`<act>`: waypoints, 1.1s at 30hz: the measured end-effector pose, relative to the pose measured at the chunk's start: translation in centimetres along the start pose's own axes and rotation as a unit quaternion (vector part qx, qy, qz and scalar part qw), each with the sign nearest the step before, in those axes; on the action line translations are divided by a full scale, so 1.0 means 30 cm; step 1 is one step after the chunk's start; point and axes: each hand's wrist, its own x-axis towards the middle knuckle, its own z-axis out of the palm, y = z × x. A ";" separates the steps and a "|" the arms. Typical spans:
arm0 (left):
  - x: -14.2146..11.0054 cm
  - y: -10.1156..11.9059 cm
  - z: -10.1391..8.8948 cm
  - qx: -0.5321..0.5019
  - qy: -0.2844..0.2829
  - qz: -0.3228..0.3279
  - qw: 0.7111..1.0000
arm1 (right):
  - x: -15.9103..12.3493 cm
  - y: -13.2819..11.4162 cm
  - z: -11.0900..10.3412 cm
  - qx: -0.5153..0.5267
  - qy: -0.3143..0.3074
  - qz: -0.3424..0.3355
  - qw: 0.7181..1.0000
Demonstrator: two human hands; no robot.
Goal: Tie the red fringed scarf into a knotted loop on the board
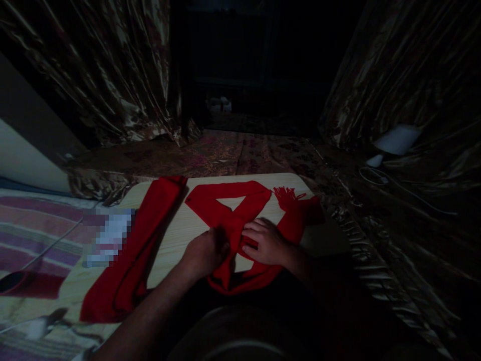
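Note:
A red fringed scarf (248, 188) lies on a pale wood-grain table (175, 260), looped so that its bands cross near the middle. My left hand (205, 253) is closed on the scarf just below that crossing, fingers curled into the fabric. From the other side, my right hand (265, 240) grips the scarf with bent fingers, close to the left one. The fabric between the fingertips is partly hidden. Beyond my right hand, a fringed end spreads toward the table's far right corner. Another long folded red cloth (150, 220) runs along the table's left side.
A pixelated flat item (110, 238) lies at the table's left edge. Striped bedding (41, 220) with cables and a dark red object (33, 285) is at left. A white lamp (398, 139) stands to the right, and patterned curtains (131, 75) hang behind. The room is dim.

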 end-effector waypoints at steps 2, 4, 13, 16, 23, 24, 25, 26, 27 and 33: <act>0.014 -0.009 0.003 -0.031 0.012 0.007 0.999 | 0.000 0.003 0.003 -0.001 0.000 -0.004 1.000; 0.033 -0.022 0.001 -0.072 0.026 0.003 0.997 | -0.001 0.006 0.006 -0.001 0.000 -0.008 1.000; 0.069 -0.055 -0.003 -0.441 0.023 -0.051 0.896 | 0.002 -0.006 -0.007 -0.026 -0.020 -0.010 0.999; 0.050 -0.035 0.001 -0.535 -0.005 -0.057 0.843 | 0.006 -0.012 -0.013 -0.035 -0.031 -0.011 0.999; 0.094 -0.092 -0.052 -0.540 0.019 -0.030 0.841 | -0.001 -0.006 -0.009 -0.023 -0.036 -0.006 0.999; 0.106 -0.113 -0.057 -0.502 0.017 -0.012 0.865 | -0.003 -0.003 -0.006 -0.020 -0.035 -0.007 0.999; 0.115 -0.132 -0.057 -0.456 0.009 0.009 0.890 | -0.004 0.000 -0.004 -0.018 -0.036 -0.006 0.999; 0.122 -0.148 -0.054 -0.407 0.002 0.030 0.913 | -0.005 0.002 -0.002 -0.016 -0.036 -0.006 0.999; 0.125 -0.160 -0.049 -0.359 0.003 0.050 0.932 | -0.005 0.003 -0.002 -0.015 -0.036 -0.005 0.999; 0.086 -0.119 -0.027 -0.151 0.181 0.176 0.956 | 0.011 -0.047 -0.039 -0.034 -0.062 0.021 0.997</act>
